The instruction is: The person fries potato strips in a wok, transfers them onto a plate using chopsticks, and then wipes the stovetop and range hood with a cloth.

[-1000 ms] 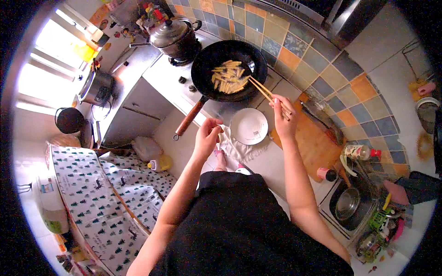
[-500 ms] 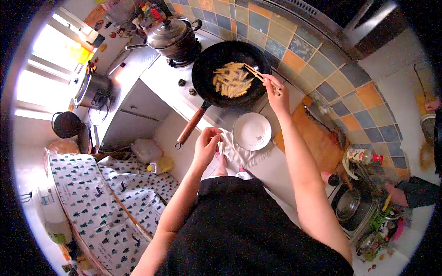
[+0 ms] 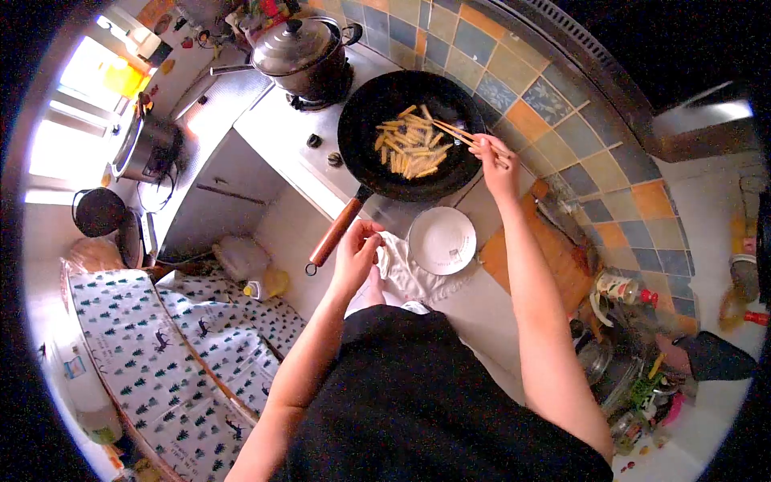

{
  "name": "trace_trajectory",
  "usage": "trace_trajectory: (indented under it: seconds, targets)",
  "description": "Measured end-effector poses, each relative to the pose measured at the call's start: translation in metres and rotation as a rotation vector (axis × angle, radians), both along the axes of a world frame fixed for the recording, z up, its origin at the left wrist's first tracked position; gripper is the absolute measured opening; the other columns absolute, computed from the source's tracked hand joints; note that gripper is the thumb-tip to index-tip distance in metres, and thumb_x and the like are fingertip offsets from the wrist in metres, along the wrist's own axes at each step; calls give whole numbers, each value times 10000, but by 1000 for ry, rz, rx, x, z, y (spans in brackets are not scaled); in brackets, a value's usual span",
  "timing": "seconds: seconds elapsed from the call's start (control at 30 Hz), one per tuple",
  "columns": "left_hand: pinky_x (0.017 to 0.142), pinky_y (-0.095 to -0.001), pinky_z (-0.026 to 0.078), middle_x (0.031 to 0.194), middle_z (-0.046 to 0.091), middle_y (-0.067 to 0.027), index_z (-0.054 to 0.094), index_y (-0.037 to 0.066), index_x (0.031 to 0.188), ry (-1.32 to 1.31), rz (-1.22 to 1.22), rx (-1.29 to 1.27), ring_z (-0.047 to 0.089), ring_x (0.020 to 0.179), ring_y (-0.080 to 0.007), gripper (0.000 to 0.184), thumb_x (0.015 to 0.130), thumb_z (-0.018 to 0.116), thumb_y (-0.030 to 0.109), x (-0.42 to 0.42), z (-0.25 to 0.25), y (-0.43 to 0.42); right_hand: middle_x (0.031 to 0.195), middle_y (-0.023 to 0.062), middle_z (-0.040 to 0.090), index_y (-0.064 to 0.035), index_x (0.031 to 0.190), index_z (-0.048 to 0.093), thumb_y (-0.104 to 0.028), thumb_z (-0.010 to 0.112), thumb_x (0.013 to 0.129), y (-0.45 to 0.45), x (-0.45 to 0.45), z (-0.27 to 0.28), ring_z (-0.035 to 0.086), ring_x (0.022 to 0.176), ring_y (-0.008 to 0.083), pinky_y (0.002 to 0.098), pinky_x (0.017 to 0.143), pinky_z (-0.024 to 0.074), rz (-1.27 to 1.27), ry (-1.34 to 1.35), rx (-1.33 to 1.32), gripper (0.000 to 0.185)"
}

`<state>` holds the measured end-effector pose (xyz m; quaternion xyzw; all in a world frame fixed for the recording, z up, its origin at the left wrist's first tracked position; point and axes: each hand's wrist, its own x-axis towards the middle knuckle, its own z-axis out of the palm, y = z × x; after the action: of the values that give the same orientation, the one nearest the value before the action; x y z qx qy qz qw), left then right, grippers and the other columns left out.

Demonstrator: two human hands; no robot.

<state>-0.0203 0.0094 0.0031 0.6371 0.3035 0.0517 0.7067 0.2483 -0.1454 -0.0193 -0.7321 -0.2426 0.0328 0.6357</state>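
Note:
My right hand (image 3: 501,173) grips a pair of wooden chopsticks (image 3: 458,132). Their tips reach into a black wok (image 3: 361,149) at the edge of a heap of pale yellow strips like French fries (image 3: 414,145). My left hand (image 3: 358,249) is curled closed near the wok's wooden handle (image 3: 336,233); whether anything is between its fingers is hidden. Right by its fingertips lies a whitish cloth (image 3: 393,265). Partly over the cloth stands a white plate (image 3: 442,239) with nothing on it.
A lidded steel pot (image 3: 297,56) sits on the stove (image 3: 309,120) behind the wok. To the right are a wooden cutting board (image 3: 522,257), a bottle with a red cap (image 3: 622,289) and a cluttered sink area (image 3: 602,369). A tree-print cloth (image 3: 152,353) covers something at left.
The chopstick tips have shifted slightly in the fries, some of which lie differently. My right hand stays by the wok's rim, my left hand beside the cloth. The view has tilted a little.

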Motion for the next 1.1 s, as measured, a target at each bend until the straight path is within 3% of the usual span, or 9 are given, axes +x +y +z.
trace_trajectory:
  seconds: [0.2,0.23,0.57,0.87,1.1]
  targets:
    - [464,-180,350,743,545,1,530,66,979,-1,15,-49,427,531,-44,136,850,511,105,4,-6,1,944,132,624,38,1048,554,-237,448,940,-27,7,-8,646,817,188,251,704,528,-55,303,132,314]
    - [464,-180,350,742,546,2,530,64,980,2,12,-36,428,532,-44,138,849,511,104,4,-9,1,885,140,636,32,1004,561,-279,470,929,-29,7,-8,654,756,202,255,632,530,-69,267,136,333]
    - [453,-183,347,741,552,-8,524,56,956,-1,3,-47,432,523,-46,111,852,512,94,4,-7,2,883,108,627,8,1005,569,-253,468,932,-24,-13,7,639,793,165,242,680,497,-70,76,20,289]
    - [474,-179,348,767,555,-1,526,58,965,7,-1,-43,435,550,-41,118,851,516,88,2,-5,4,849,79,622,-7,990,585,-256,457,935,-28,-40,28,624,713,137,229,640,485,32,147,31,286]
    - [480,-197,378,752,565,-21,534,41,970,14,-13,-39,457,548,-52,132,850,490,75,0,-10,2,876,74,624,-14,1022,583,-249,464,932,-32,-55,34,617,756,131,230,672,480,74,173,-50,278]
